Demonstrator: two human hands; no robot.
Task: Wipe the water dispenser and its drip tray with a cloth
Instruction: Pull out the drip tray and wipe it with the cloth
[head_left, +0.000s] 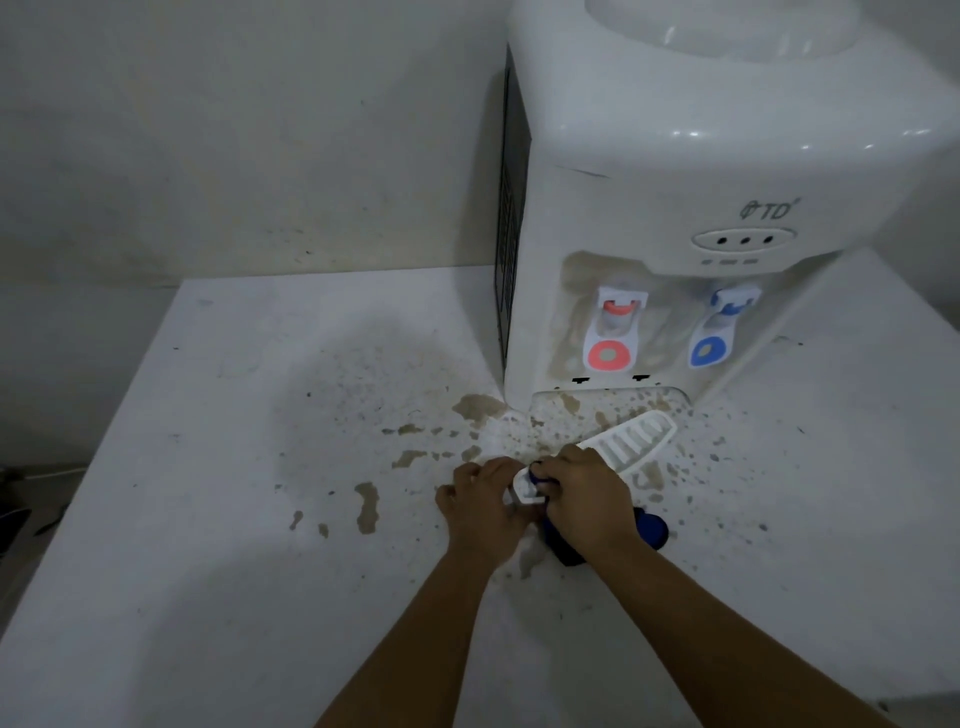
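Drip tray (618, 444) is out on the stained counter (208, 415) before the dispenser (675, 208), left hand (480, 501) gripping its near end steady while right hand (584, 501) clenches, seemingly, the blue cloth (652, 527) against it

We see a white worktop (208, 571) blotched with brown stains (367, 506). On it stands the water dispenser (675, 208) at the far right; a blue cloth (652, 530) lies on it in front of the dispenser.
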